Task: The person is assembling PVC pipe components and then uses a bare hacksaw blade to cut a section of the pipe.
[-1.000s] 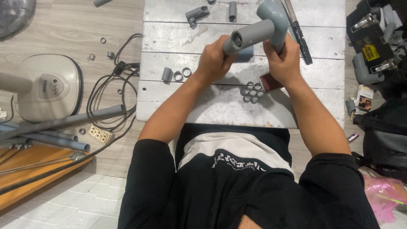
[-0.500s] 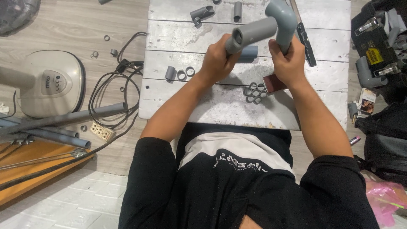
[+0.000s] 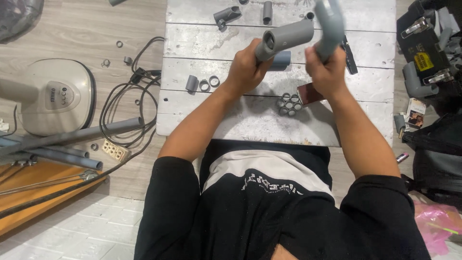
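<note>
We work at one white, scuffed plank table [image 3: 202,120] set on a pale wood floor [image 3: 72,29]. Three long grey pipes [image 3: 72,137] lie on the floor to our left, beside one rounded beige fan base [image 3: 55,98] and a tangle of black cable [image 3: 125,106]. Our left hand [image 3: 245,67] is closed around one short grey pipe [image 3: 288,36]; our right hand [image 3: 327,72] grips one blurred grey elbow fitting [image 3: 329,24] at its end, both held above the table. A cluster of about seven small grey rings [image 3: 288,105] rests below.
</note>
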